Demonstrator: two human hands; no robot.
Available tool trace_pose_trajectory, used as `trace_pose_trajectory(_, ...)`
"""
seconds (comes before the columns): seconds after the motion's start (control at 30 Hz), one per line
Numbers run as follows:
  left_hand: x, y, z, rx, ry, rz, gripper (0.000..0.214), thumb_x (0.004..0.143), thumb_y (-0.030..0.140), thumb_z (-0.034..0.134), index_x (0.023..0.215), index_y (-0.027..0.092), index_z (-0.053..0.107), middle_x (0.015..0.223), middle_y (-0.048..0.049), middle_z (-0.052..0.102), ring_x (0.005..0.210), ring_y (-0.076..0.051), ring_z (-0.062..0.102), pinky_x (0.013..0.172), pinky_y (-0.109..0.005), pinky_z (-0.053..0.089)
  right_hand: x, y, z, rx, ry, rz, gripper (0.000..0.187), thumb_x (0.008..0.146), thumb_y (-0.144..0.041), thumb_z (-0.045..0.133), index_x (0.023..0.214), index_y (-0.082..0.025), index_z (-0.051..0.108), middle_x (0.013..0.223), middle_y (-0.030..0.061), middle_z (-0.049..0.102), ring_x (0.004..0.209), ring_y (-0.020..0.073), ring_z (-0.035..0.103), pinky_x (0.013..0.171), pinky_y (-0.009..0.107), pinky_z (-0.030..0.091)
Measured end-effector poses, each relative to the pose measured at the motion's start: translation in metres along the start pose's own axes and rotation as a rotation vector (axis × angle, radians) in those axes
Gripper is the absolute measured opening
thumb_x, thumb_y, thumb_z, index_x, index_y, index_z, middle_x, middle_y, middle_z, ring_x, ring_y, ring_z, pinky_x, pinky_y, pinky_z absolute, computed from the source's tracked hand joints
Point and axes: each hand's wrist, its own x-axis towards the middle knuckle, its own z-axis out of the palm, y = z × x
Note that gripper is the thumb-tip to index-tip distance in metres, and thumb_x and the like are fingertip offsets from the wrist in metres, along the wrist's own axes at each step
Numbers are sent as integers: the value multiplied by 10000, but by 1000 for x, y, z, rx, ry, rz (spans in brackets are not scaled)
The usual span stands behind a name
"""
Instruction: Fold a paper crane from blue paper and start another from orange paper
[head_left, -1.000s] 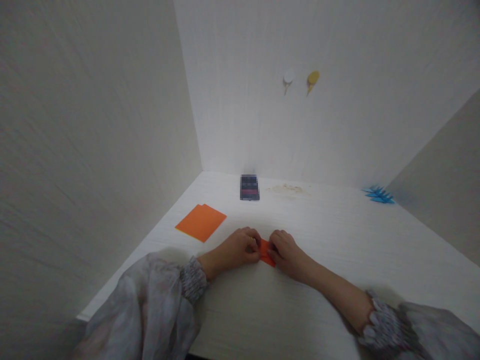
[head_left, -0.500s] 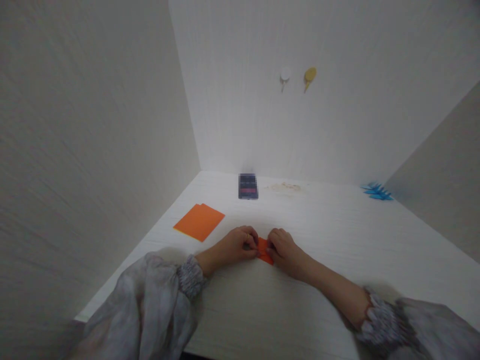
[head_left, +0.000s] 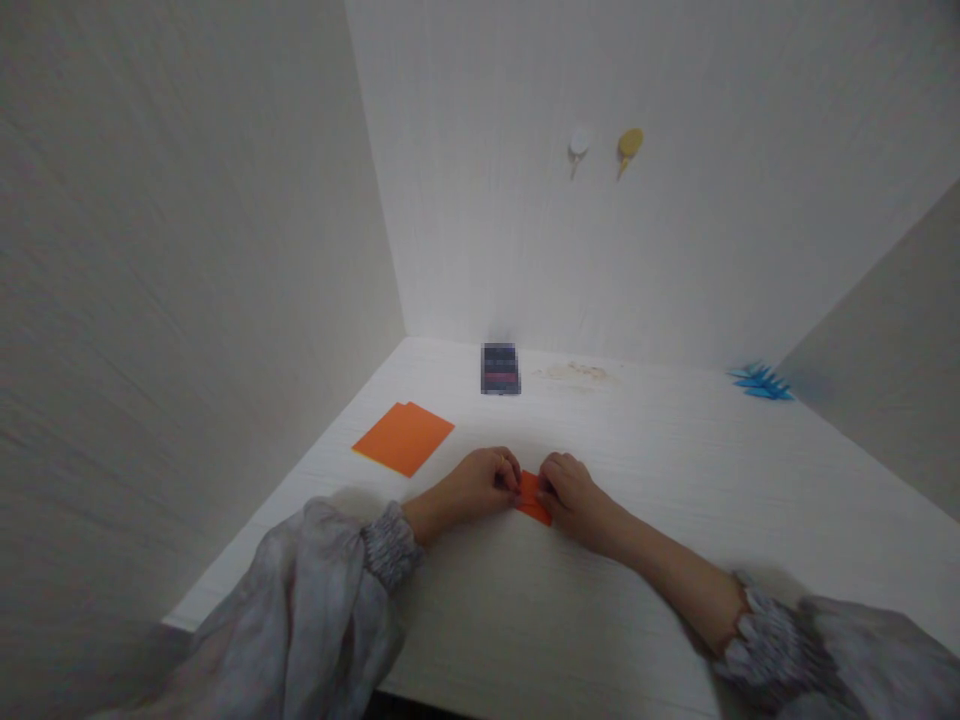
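A small folded piece of orange paper (head_left: 533, 499) lies between my hands, low over the white table. My left hand (head_left: 484, 482) pinches its left edge with thumb and fingers; a ring shows on one finger. On the paper's right side, my right hand (head_left: 576, 498) grips it, fingers curled. The fingertips cover both side edges, so only the middle strip of the paper shows. Left of my hands lies a stack of square orange sheets (head_left: 405, 438), with a thin yellow edge showing at the lower left.
A dark, pixelated phone-like object (head_left: 500, 369) rests near the back wall. Blue folded paper pieces (head_left: 761, 382) sit at the back right corner. A white hook (head_left: 578, 145) and a yellow hook (head_left: 630, 145) are on the wall. Brownish marks (head_left: 581, 373) stain the table's rear. Walls enclose both sides.
The view has shifted slightly, so everything sits a little differently in the picture. Both hands keep hold of the orange paper, with only small finger movement.
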Motion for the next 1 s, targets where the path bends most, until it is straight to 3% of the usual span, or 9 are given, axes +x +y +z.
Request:
trace_pose_trajectory(0.17,2,1,0,-9,-9,-62,61,536,96,643,521,116,586,774,-16,571,649,-106,535,604,-220,424,0,3,1,28,6,7,72,682,-76,468,692,-147,472,770,55,504,735,161,428,663,270,333)
trace_pose_trajectory(0.5,2,-11,-1,-24,-68,7,46,580,99,598,581,124,637,831,-23,576,666,-107,553,609,-210,443,1,9,1,101,38,11,138,647,-33,464,707,-157,461,744,36,505,693,146,426,625,249,324)
trace_pose_trajectory(0.73,-2,-4,-11,62,-145,69,243,599,17,514,690,173,677,879,-9,579,778,-119,551,732,-222,428,1,13,1,185,35,-46,200,641,-25,472,776,-165,518,778,31,516,735,150,450,661,253,339)
trace_pose_trajectory(0.83,-3,-1,-10,51,-115,33,199,624,53,508,669,160,670,845,-6,583,739,-111,552,705,-217,421,0,13,0,205,43,-55,167,658,-26,470,717,-164,542,768,31,519,738,150,461,660,250,347)
trace_pose_trajectory(1.0,-2,-1,1,56,32,-78,118,632,235,595,697,139,614,716,3,568,637,-113,525,574,-212,402,0,12,1,219,61,-53,156,658,-26,490,645,-163,563,755,32,520,733,145,473,649,239,362)
